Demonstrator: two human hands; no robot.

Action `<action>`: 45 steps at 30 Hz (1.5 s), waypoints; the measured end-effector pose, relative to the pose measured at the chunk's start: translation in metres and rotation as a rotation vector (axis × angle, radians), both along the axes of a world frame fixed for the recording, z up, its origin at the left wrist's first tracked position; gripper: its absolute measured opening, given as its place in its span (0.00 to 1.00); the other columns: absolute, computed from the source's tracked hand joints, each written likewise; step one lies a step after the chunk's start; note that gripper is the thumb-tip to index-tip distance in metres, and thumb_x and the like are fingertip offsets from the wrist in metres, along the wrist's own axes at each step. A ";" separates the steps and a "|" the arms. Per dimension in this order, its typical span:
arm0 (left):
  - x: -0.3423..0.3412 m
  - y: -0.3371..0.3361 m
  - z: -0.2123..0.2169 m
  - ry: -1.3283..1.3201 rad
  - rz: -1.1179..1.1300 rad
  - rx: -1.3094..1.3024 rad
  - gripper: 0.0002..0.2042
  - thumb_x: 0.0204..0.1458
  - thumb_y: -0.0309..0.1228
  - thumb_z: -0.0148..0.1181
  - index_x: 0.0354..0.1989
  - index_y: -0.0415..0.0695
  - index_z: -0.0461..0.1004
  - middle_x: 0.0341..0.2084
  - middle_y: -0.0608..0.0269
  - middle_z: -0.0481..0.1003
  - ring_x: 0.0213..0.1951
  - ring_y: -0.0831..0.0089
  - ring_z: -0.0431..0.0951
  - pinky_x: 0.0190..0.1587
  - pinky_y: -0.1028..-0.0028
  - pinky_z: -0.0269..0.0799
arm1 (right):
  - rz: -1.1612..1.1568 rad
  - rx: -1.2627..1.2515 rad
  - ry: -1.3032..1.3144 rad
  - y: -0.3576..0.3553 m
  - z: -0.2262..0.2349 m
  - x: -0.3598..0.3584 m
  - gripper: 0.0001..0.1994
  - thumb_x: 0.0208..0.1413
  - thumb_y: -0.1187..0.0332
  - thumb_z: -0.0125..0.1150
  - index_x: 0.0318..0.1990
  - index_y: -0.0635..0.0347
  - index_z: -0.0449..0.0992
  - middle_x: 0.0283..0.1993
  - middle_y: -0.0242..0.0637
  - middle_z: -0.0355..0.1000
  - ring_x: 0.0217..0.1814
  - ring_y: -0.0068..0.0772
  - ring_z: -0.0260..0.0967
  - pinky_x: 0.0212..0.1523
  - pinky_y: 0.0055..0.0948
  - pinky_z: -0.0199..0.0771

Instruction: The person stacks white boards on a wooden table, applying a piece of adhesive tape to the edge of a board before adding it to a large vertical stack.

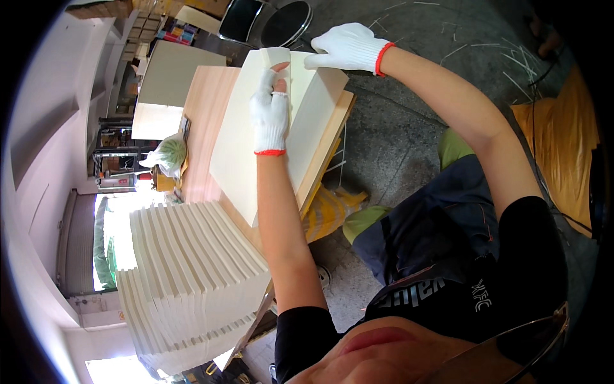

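My left hand [270,118], in a white knit glove with a red cuff, lies on a large cream sheet [236,153] on the table. Two of its fingertips are bare and stand apart, beside a raised edge running along the sheet. At the far edge, my right hand [350,48], gloved the same way, rests its fingers on the top of a cream panel [316,93] to the right of that edge. Its thumb stands away from the fingers. Whether either hand pinches any material between its fingers is hard to make out.
The wooden table [208,99] extends left. A tall stack of cream slabs [198,256] stands at the near left. A white plastic bag with a round green thing [169,155] sits beyond it. A black round stool [286,24] and scattered white strips [521,64] are on the grey floor.
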State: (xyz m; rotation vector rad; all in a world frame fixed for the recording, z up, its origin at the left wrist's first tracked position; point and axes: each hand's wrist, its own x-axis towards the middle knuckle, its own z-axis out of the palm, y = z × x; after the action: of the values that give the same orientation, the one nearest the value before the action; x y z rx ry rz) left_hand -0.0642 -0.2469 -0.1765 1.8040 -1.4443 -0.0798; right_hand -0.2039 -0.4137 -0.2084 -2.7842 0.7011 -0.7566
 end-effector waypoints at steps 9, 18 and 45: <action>0.007 -0.003 -0.002 -0.008 0.001 0.062 0.11 0.59 0.27 0.54 0.49 0.47 0.76 0.25 0.64 0.73 0.26 0.79 0.69 0.31 0.75 0.67 | 0.206 0.048 -0.191 -0.005 0.006 0.025 0.22 0.64 0.43 0.47 0.41 0.54 0.75 0.33 0.42 0.76 0.36 0.45 0.76 0.38 0.38 0.74; 0.011 -0.004 -0.004 -0.046 -0.030 0.009 0.11 0.59 0.31 0.54 0.47 0.46 0.77 0.27 0.61 0.75 0.31 0.76 0.71 0.37 0.73 0.68 | 0.136 0.547 -0.612 0.013 -0.022 0.041 0.25 0.63 0.43 0.43 0.41 0.56 0.75 0.37 0.45 0.76 0.44 0.51 0.74 0.46 0.43 0.70; 0.012 -0.005 -0.010 0.031 -0.044 -0.105 0.14 0.59 0.27 0.56 0.53 0.46 0.75 0.46 0.59 0.76 0.48 0.71 0.72 0.52 0.73 0.67 | 0.135 0.533 -0.579 0.021 -0.021 0.035 0.25 0.65 0.44 0.41 0.38 0.57 0.75 0.34 0.47 0.74 0.40 0.53 0.73 0.43 0.44 0.69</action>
State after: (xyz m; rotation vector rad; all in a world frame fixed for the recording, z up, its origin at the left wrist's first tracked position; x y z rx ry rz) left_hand -0.0524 -0.2524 -0.1866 1.6799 -1.4398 -0.0523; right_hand -0.1691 -0.3932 -0.2298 -1.9746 0.4967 -1.0861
